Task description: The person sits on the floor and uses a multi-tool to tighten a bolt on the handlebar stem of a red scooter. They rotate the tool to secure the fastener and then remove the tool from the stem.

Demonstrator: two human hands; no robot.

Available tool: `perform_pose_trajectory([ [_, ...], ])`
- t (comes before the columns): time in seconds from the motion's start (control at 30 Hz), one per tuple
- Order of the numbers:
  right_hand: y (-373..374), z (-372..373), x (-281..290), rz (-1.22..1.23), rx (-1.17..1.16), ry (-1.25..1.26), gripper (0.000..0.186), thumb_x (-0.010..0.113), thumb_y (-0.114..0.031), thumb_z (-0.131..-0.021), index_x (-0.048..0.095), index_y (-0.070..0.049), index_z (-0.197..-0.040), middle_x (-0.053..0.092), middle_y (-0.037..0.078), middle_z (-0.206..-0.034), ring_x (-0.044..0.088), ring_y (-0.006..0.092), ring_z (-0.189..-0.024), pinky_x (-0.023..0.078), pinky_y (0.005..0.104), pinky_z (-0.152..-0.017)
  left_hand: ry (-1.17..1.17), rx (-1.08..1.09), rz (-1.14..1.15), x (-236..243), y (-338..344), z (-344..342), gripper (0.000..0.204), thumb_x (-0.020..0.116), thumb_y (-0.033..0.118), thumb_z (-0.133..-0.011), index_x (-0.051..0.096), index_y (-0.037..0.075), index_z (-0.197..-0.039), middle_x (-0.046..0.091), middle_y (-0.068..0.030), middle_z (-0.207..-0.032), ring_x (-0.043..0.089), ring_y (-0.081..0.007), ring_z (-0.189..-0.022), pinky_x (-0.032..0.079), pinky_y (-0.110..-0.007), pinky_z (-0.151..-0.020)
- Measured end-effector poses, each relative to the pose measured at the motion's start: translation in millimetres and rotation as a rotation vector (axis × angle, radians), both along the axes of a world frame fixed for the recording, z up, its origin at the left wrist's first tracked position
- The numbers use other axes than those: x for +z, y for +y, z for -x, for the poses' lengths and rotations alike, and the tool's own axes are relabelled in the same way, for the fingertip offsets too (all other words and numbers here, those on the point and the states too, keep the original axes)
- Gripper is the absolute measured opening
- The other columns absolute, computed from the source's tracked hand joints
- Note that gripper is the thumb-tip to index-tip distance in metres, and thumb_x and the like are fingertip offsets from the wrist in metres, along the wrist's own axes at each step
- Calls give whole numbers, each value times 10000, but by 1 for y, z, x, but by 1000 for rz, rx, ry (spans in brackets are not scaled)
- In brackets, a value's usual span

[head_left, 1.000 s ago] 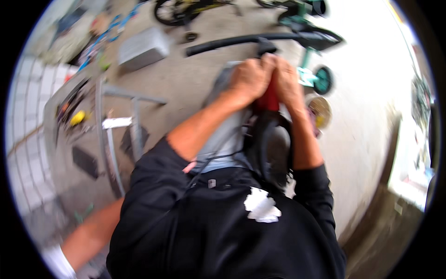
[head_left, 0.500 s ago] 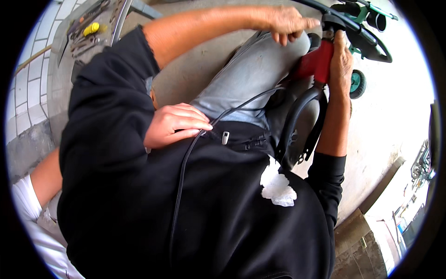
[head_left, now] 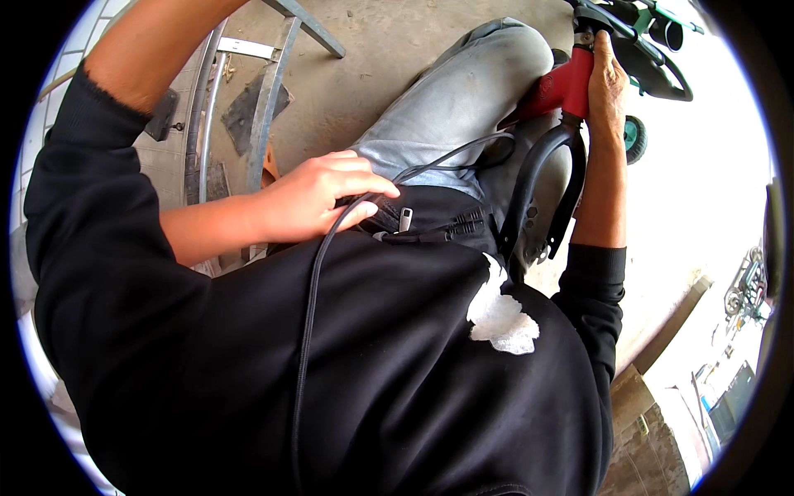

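Observation:
My right hand (head_left: 608, 87) is closed round the front end of a red bicycle frame (head_left: 569, 89), its thumb along the tube near the top. A black fork (head_left: 529, 186) extends from that tube toward me, beside my leg. Dark handlebars (head_left: 635, 37) show at the other end. My left forearm (head_left: 157, 50) reaches out past the upper left edge, so the left hand is out of sight. Another person's hand (head_left: 318, 194) comes in under my left arm and holds a black cable (head_left: 310, 306) over my lap.
A metal-framed stand (head_left: 273, 91) is at the left, with a dark flat piece (head_left: 248, 116) by its legs. A green-hubbed wheel (head_left: 634, 139) rests beyond my right wrist. Metal parts (head_left: 748, 281) lie at the far right, and a brown board (head_left: 649, 455) at lower right.
My left hand, which was pointing by the top of the frame's front tube, has swung left out of view. The other person's hand has moved farther in over the cable. My right hand keeps its hold.

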State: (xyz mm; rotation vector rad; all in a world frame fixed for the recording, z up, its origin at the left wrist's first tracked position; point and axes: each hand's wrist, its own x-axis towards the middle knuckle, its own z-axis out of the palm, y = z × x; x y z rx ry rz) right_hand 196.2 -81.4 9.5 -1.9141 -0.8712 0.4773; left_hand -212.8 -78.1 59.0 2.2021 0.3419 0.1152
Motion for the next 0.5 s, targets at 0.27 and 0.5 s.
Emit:
perform_pose_trajectory([
  [0.27,-1,7,2,-95,-36,-70,657,582,-564,-943,712,77,-872,636,99,-686,579,156,-630,498,329,-617,38,106,158,21,5,30,269,661,33,-830,668,27,-1099,642,-84,-893,618,-246,-830,519,-370,-767],
  [0.5,-4,3,1,-120,-29,-57,613,585,-530,-962,704,52,-814,608,64,-672,546,127,-630,473,302,-581,156,-11,143,44,17,37,205,615,186,-877,655,28,-1000,633,-77,-835,616,-217,-755,517,-343,-695],
])
